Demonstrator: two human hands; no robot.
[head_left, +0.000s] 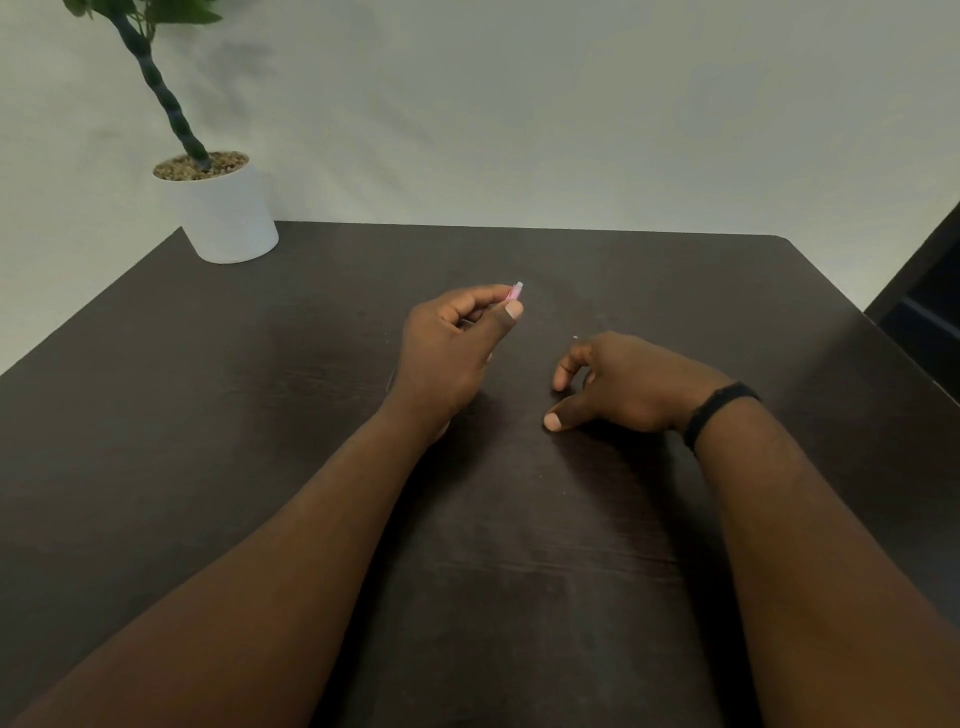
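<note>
My left hand (451, 347) is raised a little over the middle of the dark table (208, 415). Its thumb and fingers pinch a small pink object with a pale tip (515, 291), which sticks out past the fingertips; most of the object is hidden in the hand. My right hand (623, 384) rests on the table to the right, fingers loosely curled, thumb tip on the wood, holding nothing that I can see. A black band (719, 410) circles the right wrist.
A white pot (223, 218) with pebbles and a green plant stands at the table's far left corner. A pale wall runs behind. The table's right edge falls off beside a dark piece of furniture (924, 306).
</note>
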